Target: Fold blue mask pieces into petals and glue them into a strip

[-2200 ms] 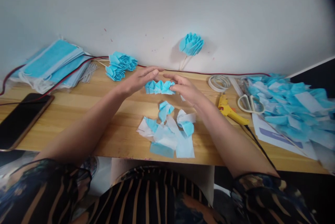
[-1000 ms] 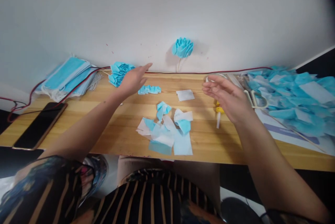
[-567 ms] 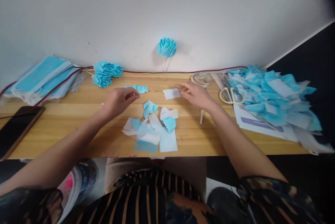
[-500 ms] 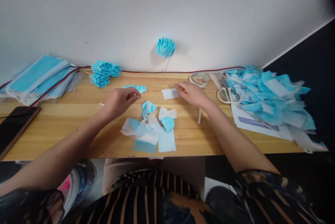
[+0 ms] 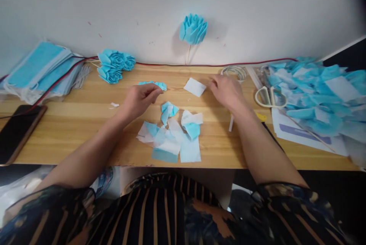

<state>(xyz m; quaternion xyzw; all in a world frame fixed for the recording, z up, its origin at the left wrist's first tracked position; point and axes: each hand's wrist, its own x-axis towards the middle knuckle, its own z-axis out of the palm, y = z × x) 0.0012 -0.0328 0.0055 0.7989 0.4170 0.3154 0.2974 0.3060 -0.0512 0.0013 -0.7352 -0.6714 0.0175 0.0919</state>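
Head view: the left hand [image 5: 137, 101], fingers curled, is just in front of a pleated light-blue fabric strip [image 5: 160, 85] on the pale wooden table [image 5: 215, 134]; the right hand [image 5: 228, 89], fingers bent, is just beside a flat white rectangular sheet [image 5: 195, 87]. Whether either hand's fingertips meet or grip anything, I cannot tell.

Soft light covers the table [image 5: 71, 126]. The blue flower [image 5: 193, 29] throws soft shadows on the wall [image 5: 128, 4] behind the far edge. The white paper [image 5: 195, 87] looks bright. Below the near edge is dark. The view's top right corner is black.
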